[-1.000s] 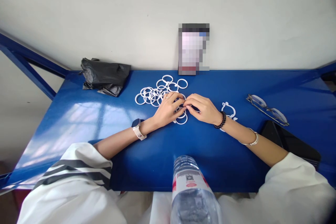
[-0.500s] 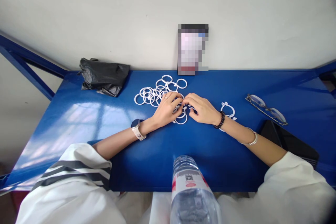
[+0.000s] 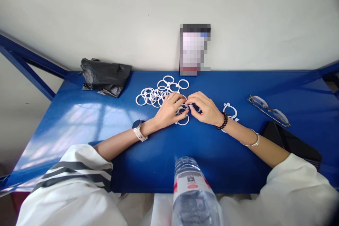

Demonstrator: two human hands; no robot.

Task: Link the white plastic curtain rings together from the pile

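Observation:
A heap of white plastic rings (image 3: 159, 91) lies on the blue table (image 3: 79, 120) near the wall. My left hand (image 3: 169, 110) and my right hand (image 3: 205, 108) meet just in front of the heap, fingertips pinched together on a white ring (image 3: 184, 109) between them. More white rings lie under the left fingers. A few joined rings (image 3: 230, 110) sit to the right, beside my right wrist with its dark bead bracelet.
A crumpled black bag (image 3: 104, 76) lies at the back left. A blurred card (image 3: 194, 49) leans on the wall. Glasses (image 3: 268, 110) and a dark phone (image 3: 291, 143) lie at right. A water bottle (image 3: 192, 194) stands at the near edge.
The fingers of both hands have shifted slightly on the ring between them; the right fingertips opened a little and closed back in. Arms and other objects have stayed put.

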